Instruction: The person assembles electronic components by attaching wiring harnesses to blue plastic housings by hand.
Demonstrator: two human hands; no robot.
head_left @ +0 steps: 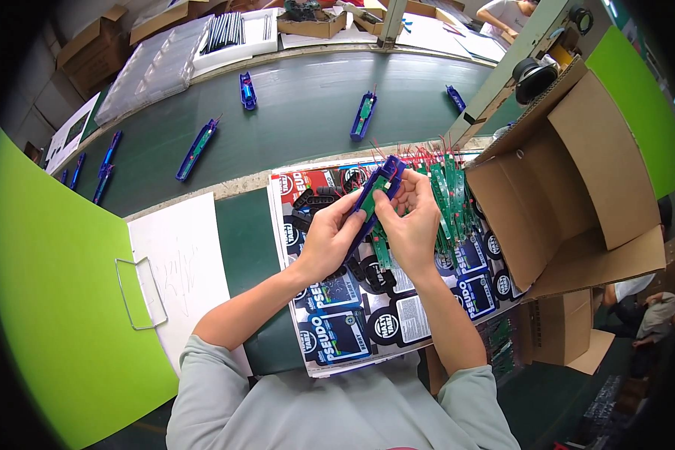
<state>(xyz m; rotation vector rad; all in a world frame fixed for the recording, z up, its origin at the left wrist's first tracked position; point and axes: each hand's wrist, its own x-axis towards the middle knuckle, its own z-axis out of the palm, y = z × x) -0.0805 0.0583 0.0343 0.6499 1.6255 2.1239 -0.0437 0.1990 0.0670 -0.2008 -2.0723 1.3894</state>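
Above the middle of the work surface, my left hand (pixel 328 238) and my right hand (pixel 414 225) both grip one long dark-blue plastic housing (pixel 392 166), tilted with its far end to the right. A narrow green circuit board (pixel 369 202) lies along its open channel, and both my thumbs press on the board. How well it is seated I cannot tell. Just right of my right hand is a heap of green circuit boards (pixel 451 196) with thin red wires. Small black plastic parts (pixel 321 201) lie beyond my left hand, and more black parts (pixel 376 276) lie below the housing.
Printed sheets (pixel 330 300) cover the work surface. Beyond runs a green conveyor belt (pixel 300 90) carrying several blue housings (pixel 198 148). An open cardboard box (pixel 532 210) stands at right, a bright green panel (pixel 60 300) at left. A co-worker (pixel 506 16) is at the far right.
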